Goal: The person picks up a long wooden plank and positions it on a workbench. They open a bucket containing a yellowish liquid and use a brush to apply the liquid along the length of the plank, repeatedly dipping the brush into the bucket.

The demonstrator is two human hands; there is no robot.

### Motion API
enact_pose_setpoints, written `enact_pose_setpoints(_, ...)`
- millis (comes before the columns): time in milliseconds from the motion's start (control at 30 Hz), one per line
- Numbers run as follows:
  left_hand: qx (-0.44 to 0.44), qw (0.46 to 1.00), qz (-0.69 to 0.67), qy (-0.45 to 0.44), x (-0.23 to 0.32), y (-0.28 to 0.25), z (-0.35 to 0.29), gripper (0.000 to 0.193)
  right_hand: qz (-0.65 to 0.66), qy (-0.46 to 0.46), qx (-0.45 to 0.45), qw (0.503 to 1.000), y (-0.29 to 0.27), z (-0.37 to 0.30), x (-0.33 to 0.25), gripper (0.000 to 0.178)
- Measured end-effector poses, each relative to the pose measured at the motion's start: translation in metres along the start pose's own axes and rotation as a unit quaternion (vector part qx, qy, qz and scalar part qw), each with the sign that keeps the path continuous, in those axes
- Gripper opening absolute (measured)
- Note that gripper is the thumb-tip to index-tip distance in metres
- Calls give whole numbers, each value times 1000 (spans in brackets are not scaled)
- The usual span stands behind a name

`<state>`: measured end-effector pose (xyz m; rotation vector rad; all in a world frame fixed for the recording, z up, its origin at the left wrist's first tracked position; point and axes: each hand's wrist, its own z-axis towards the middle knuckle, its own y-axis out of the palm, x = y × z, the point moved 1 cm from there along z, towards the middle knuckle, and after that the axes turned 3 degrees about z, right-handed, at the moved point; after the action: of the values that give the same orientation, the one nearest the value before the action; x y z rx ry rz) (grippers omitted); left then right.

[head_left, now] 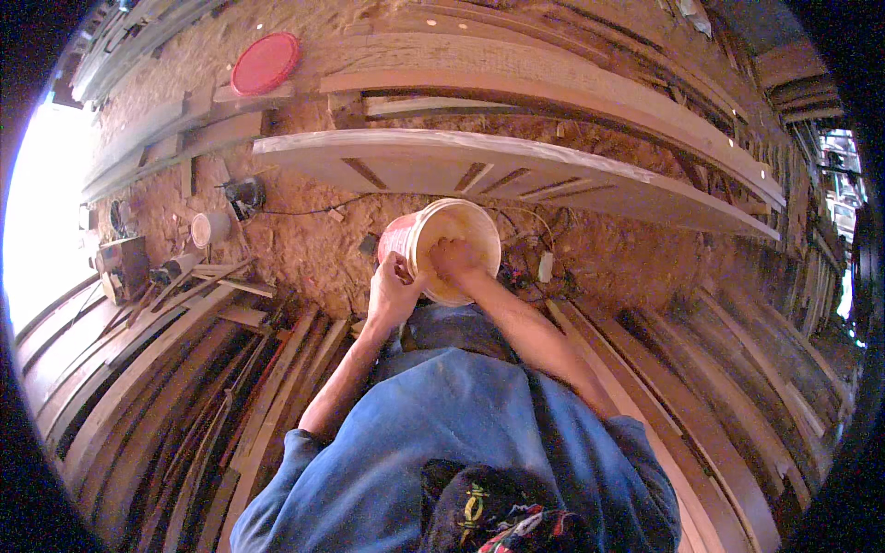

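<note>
A white plastic bucket (479,230) with a reddish label on its side is tilted in front of me, its mouth turned toward me. At its left rim, my left hand (396,293) grips the edge with bent fingers. My right hand (454,262) reaches inside, near the bucket's inner wall. Its fingertips are partly hidden, and whether they hold anything does not show. The inside of the bucket looks yellowish.
Beyond the bucket a long panelled wooden board (442,147) stands on edge. A red round lid (265,63) rests on wood at the far left. Stacked planks (277,396) lie on both sides. A dark tool (244,196) with a cable and a pale tub (210,229) are to the left.
</note>
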<state>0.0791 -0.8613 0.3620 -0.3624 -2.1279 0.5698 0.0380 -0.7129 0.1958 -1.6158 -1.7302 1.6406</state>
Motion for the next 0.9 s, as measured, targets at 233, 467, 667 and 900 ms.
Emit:
enact_pose_setpoints(233, 1, 1000, 0, 3, 4, -6, 8, 36, 91, 26, -103, 990, -86, -12, -6, 32)
enact_pose_setpoints(467, 11, 1000, 8, 9, -3, -7, 11, 32, 136, -64, 22, 988, -150, -47, 15, 37)
enact_pose_setpoints(667, 23, 1000, 3, 9, -3, -11, 11, 32, 155, -98, 181, 966, -121, -60, 32, 36)
enact_pose_setpoints(900, -22, 997, -44, -51, -7, -13, 15, 29, 178, -28, 174, 968, -116, -66, 21, 32)
